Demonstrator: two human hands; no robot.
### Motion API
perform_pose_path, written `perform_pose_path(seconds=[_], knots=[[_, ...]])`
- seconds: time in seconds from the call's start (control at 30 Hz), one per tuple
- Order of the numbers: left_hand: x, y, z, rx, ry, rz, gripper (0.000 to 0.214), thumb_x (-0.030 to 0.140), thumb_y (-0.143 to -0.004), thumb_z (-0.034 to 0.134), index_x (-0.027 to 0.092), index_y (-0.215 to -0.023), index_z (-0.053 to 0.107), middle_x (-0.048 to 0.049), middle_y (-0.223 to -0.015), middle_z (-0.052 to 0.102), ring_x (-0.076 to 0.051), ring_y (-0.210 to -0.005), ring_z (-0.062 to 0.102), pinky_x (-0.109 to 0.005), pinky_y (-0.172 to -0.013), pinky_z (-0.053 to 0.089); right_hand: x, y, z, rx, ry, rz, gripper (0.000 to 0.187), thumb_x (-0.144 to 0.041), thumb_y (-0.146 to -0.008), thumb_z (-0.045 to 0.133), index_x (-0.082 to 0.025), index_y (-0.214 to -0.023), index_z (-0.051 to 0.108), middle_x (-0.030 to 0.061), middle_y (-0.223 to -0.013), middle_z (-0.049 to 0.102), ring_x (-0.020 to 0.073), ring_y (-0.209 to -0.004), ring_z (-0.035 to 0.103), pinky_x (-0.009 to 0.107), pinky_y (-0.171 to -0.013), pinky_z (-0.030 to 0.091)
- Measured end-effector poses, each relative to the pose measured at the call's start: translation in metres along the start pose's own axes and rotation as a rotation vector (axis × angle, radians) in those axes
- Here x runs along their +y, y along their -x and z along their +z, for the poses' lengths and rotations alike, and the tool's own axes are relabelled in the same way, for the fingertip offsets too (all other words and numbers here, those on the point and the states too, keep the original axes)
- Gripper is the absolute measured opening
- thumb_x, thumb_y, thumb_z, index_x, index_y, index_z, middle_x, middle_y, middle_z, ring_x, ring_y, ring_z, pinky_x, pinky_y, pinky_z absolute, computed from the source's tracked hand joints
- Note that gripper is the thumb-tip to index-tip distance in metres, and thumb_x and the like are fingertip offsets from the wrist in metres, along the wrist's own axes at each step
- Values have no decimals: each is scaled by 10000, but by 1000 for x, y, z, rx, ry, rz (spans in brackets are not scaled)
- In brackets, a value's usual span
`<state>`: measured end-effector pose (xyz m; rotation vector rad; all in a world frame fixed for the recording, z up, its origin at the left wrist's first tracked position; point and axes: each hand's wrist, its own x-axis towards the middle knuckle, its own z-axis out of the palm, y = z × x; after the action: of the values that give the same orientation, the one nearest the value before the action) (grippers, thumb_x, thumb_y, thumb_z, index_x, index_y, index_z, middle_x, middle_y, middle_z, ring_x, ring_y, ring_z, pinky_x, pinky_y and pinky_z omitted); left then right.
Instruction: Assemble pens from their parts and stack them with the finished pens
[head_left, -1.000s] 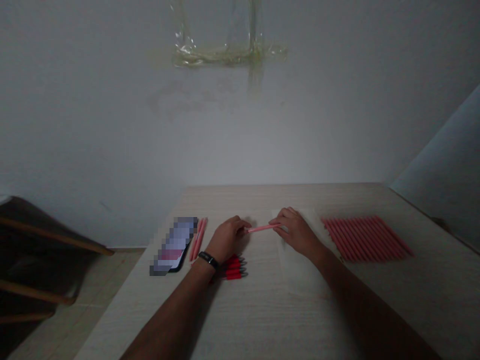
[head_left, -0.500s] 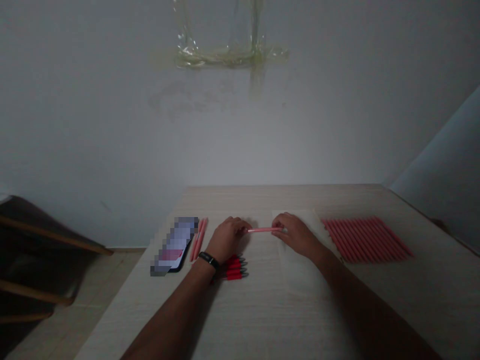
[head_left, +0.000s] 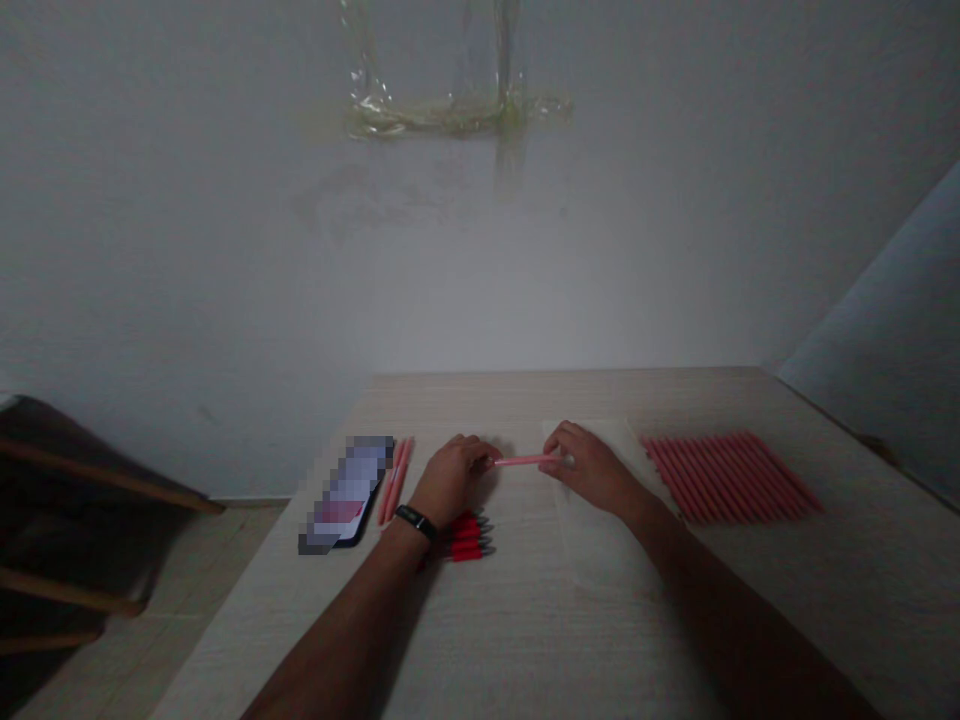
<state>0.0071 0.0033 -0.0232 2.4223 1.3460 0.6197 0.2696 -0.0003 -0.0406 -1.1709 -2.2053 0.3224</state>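
- My left hand (head_left: 452,480) pinches one end of a slim pink stick (head_left: 521,461)
- My right hand (head_left: 589,468) grips it near the other end, so it spans between my hands over the tabletop (head_left: 510,640)
- Red grey-tipped pieces (head_left: 466,540) lie near my left hand
- Further right, a row of pink sticks (head_left: 731,478) lies side by side

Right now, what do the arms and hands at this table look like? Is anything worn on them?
They are a person's own. Both the left hand and the right hand are ungloved, and both forearms show no sleeves or cables. The left wrist wears a slim black wristband with a dark oblong face; the right wrist shows nothing worn.
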Motion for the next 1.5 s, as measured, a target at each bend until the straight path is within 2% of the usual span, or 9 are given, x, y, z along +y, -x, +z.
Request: perform_pose_path(seconds=[0.17, 0.33, 0.47, 0.6, 0.87, 1.03, 1.27, 1.43, 1.5], knots=[[-1, 1, 1, 11, 4, 17, 233, 155, -944, 542, 243, -1010, 748, -43, -941, 707, -186, -893, 605, -281, -800, 439, -1, 0, 0, -28, 59, -22, 247, -286, -1014, 524, -197, -796, 597, 24, -847, 596, 183, -857, 555, 310, -789, 425], [-3, 1, 3, 16, -11, 22, 218, 172, -954, 541, 244, -1001, 742, -40, -928, 700, -192, -895, 595, -284, -791, 425, 2, 0, 1, -7, 38, 5, 153, -329, -949, 645, -192, -883, 624, 32, -933, 608, 182, -884, 565, 303, -789, 438], [-2, 1, 2, 14, -5, 23, 210, 169, -952, 550, 239, -1002, 742, -44, -935, 698, -193, -903, 590, -288, -799, 424, 4, 0, 3, -37, 49, -9, 218, -290, -996, 564, -194, -812, 629, 25, -866, 608, 178, -869, 570, 310, -806, 434], [-1, 1, 1, 18, 7, 20, 215, 163, -956, 544, 234, -1003, 741, -45, -941, 694, -190, -899, 588, -290, -801, 425, 3, -1, 2, 8, 12, 29, 114, -306, -922, 682, -201, -895, 645, 22, -929, 616, 173, -872, 573, 293, -780, 439], [1, 0, 2, 50, 35, 52, 174, 166, -945, 570, 216, -957, 736, -50, -908, 682, -196, -894, 582, -290, -787, 424, -1, -1, 3, -67, 33, 4, 428, -281, -1060, 397, -182, -706, 617, 26, -768, 595, 175, -810, 570, 308, -792, 413], [0, 0, 3, 82, 30, 42, 179, 166, -951, 557, 218, -954, 729, -54, -906, 680, -202, -890, 583, -292, -780, 418, 1, 0, 2, 37, -67, 54, 159, -338, -950, 640, -194, -883, 649, 23, -892, 625, 171, -843, 578, 283, -758, 421], [-3, -1, 6, 61, 53, 48, 159, 180, -934, 581, 208, -964, 735, -61, -916, 689, -204, -883, 594, -299, -793, 416, 5, -1, 1, 29, -44, -17, 177, -294, -954, 634, -189, -812, 649, 32, -843, 619, 181, -842, 563, 306, -774, 421], [8, 1, 2, 2, 93, 38, 165, 206, -856, 681, 219, -1008, 744, -47, -869, 674, -193, -811, 593, -286, -747, 415, 1, -5, -4, 170, -292, 81, 171, -317, -888, 709, -189, -792, 650, 18, -819, 612, 160, -765, 569, 278, -689, 432], [14, 2, 1, -2, 147, 80, 115, 262, -860, 690, 214, -943, 754, -50, -880, 665, -188, -812, 589, -280, -738, 413, -5, -7, -5, 207, -394, 84, 183, -340, -881, 713, -188, -801, 652, 19, -824, 618, 153, -742, 568, 271, -666, 435]])
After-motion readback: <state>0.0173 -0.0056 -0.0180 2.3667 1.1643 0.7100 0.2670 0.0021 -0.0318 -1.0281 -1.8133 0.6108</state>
